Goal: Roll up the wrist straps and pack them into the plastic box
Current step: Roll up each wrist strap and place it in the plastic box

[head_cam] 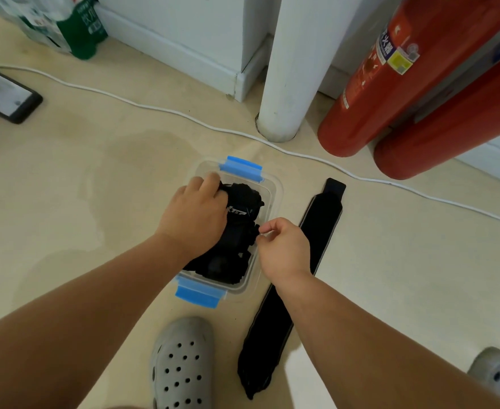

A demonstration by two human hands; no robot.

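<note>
**Rolled wrist straps in the plastic box, box long axis 7 to 1 o'clock.**
The left hand grips the 12 o'clock roll. The right hand curls at the box's 3 o'clock rim; whether it pinches anything cannot be told. An unrolled strap lies flat beside the box, parallel to it.

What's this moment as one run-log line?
left hand: grips rolled strap in plastic box | right hand: at box rim, grip unclear | flat strap: unrolled beside box
</note>
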